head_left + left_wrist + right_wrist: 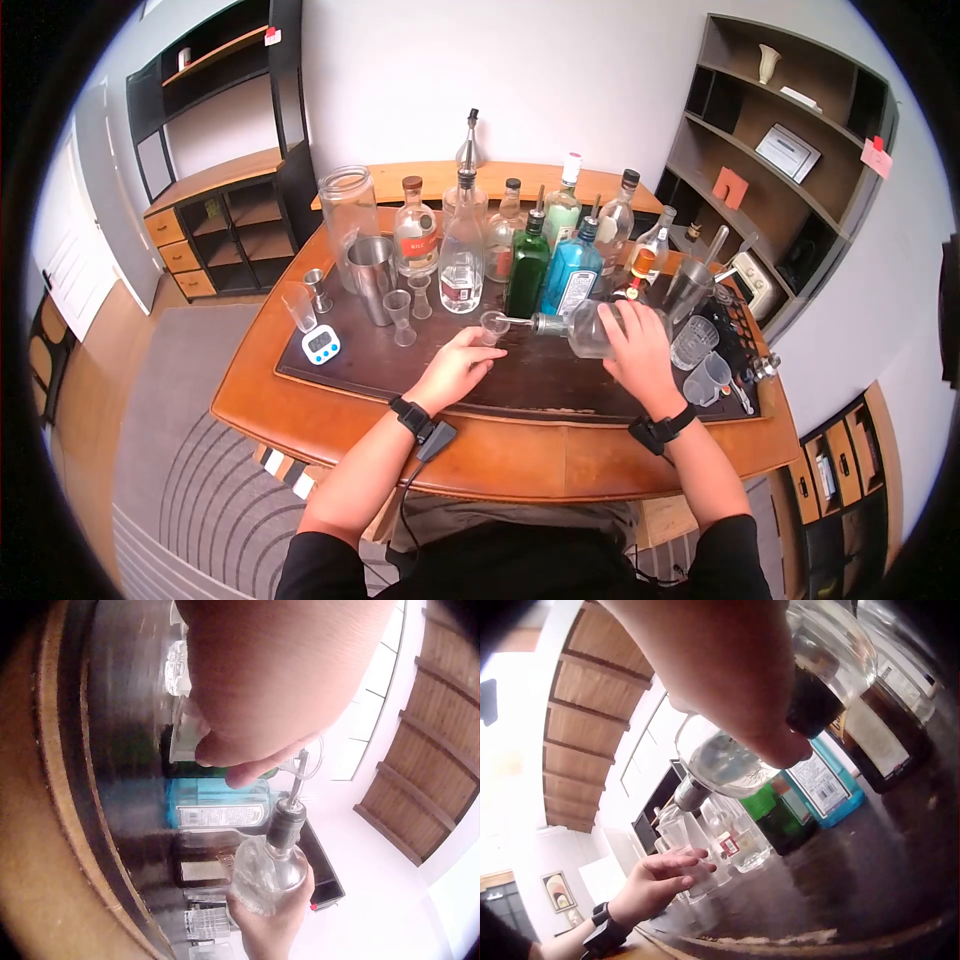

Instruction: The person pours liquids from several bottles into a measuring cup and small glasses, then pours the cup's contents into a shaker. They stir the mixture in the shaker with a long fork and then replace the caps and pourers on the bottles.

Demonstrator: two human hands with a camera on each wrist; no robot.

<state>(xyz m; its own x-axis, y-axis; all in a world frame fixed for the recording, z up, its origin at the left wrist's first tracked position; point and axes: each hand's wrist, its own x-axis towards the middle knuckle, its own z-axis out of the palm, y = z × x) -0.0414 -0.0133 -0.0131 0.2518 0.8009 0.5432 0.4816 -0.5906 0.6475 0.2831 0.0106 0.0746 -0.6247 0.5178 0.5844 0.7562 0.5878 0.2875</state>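
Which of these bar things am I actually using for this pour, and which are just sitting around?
Apparently in use:
Clear bottle with metal spout, in your right hand
Small glass, at your left hand's fingertips

Just standing by, as far as I can tell:
Timer
Metal tin
Green bottle
Blue bottle

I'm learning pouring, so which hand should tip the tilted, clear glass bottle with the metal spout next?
Probably the right hand: it already grips the bottle, whose spout reaches the small clear glass's rim. The left hand is busy at that glass.
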